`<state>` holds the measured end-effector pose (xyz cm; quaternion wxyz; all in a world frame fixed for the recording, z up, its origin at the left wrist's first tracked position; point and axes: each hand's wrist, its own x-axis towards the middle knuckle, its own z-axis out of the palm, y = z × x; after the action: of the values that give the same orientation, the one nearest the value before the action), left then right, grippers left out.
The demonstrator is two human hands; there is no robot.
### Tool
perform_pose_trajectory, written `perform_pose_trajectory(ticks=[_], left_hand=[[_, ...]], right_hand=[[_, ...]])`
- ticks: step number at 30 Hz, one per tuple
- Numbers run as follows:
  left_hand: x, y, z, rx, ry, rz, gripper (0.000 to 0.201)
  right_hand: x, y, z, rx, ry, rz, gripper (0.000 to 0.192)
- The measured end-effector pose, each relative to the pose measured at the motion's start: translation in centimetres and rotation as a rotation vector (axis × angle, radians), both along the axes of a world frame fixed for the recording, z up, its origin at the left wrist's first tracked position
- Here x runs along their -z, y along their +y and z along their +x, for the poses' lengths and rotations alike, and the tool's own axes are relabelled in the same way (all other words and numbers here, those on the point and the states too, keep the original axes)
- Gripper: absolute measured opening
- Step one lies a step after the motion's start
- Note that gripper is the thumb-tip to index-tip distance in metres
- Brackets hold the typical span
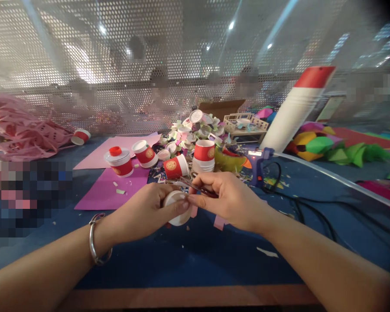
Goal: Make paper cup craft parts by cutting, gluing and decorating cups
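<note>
My left hand [156, 206] is closed around a small paper cup [173, 219], its round white end turned toward me and a bit of red showing below. My right hand [227, 199] holds slim metal scissors [199, 187], their handles mostly hidden in the fingers. Its thumb and fingertip pinch at the cup's edge. Pink paper strips [219, 222] hang or lie just below the hands. Behind them a red paper cup [176, 167] lies on its side, and stacked red-and-white cups [204, 154] stand upright.
A glue gun [259, 167] with a black cable stands at right, near a tall leaning stack of cups [294, 108]. Behind is a heap of cut cup pieces [195, 128]. Purple paper [110, 195], a lidded cup [120, 164] and pink paper strips [22, 125] lie left.
</note>
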<state>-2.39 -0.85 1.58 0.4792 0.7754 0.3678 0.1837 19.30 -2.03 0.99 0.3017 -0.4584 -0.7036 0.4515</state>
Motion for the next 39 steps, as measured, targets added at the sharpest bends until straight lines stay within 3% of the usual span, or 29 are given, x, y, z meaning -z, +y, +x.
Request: perform_pose_trajectory(ticks=[19, 25, 31, 39], left_hand=[[0.5, 0.5, -0.5, 0.126, -0.108, -0.207, 0.035], [0.4, 0.5, -0.1, 0.062, -0.138, -0.187, 0.033], [0.7, 0.5, -0.2, 0.106, -0.179, -0.248, 0.03], [0.3, 0.7, -0.1, -0.009, -0.151, -0.102, 0.032]], right_hand=[[-1.3, -0.2, 0.5, -0.256, 0.228, -0.233, 0.029], [-0.8, 0.2, 0.6, -0.191, 0.192, -0.136, 0.027], [-1.0, 0.1, 0.6, -0.261, 0.142, -0.138, 0.029], [-0.9, 0.3, 0.5, -0.152, 0.137, -0.068, 0.026]])
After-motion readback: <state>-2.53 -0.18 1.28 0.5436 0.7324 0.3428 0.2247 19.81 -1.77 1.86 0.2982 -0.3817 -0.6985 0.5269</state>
